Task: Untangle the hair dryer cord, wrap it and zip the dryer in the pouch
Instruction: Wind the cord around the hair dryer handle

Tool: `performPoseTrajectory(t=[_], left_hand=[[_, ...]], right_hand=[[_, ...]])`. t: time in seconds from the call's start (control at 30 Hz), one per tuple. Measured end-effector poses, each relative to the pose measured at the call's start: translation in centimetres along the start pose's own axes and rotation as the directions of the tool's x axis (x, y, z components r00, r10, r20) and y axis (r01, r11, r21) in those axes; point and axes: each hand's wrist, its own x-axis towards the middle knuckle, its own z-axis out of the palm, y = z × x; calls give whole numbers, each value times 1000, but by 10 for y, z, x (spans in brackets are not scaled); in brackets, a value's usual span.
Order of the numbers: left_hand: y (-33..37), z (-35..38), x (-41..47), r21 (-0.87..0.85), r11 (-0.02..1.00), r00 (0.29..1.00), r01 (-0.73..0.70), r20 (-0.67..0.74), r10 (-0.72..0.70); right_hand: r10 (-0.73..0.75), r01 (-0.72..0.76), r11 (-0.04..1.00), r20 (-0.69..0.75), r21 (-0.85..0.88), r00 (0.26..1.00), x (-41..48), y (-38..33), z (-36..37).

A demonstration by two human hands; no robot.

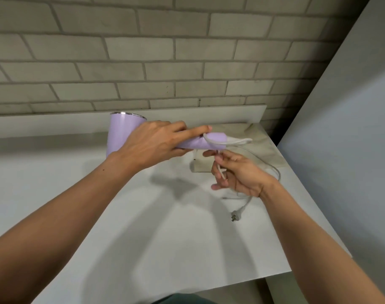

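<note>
White table (143,227), brick wall (143,51): my left hand (152,143) grips the lilac dryer (121,132), handle pointing 3 o'clock; right hand (239,172) pinches the cord (242,141).

Wht table (143,227) w/ beige pouch (259,145), cord plug (234,216).

Two bare forearms lead to the left hand (152,142) and right hand (239,175). A small dark mole (103,170) marks the left forearm. A strip of teal clothing (182,299) shows at the bottom edge.

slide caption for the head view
Left hand holds lilac hair dryer; right hand pinches white cord looped over its handle.
</note>
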Motion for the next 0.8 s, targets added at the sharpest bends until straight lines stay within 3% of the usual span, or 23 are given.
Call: performPoseTrajectory(t=[0.03,0.1,0.17,0.2,0.33,0.43,0.53,0.63,0.8], left_hand=[[-3,0,0,14,999,998,46,29,-47],[-9,2,-2,54,988,981,148,115,-153],[-13,6,-4,62,966,945,249,204,-257],[-14,8,-6,61,956,922,288,253,-294],[-3,12,-7,50,955,869,293,402,-287],[12,8,-5,28,967,849,253,474,-236],[23,1,-4,15,992,886,126,448,-119],[23,-3,-4,2,996,897,88,436,-80],[21,-1,-16,-48,997,899,57,438,-30]], right_hand=[[30,-30,997,6,-72,1000,-4,4,5],[34,-36,906,-14,-422,999,-14,3,17],[-25,22,619,9,-785,1000,-22,-6,29],[-58,63,475,40,-878,998,-25,-12,33],[-177,136,109,116,-985,977,-30,-38,48],[-353,172,-27,171,-985,920,-21,-59,47],[-462,210,-35,202,-977,864,-4,-72,29],[-492,240,53,184,-969,851,9,-68,15],[-494,210,369,0,-905,869,18,-46,1]])
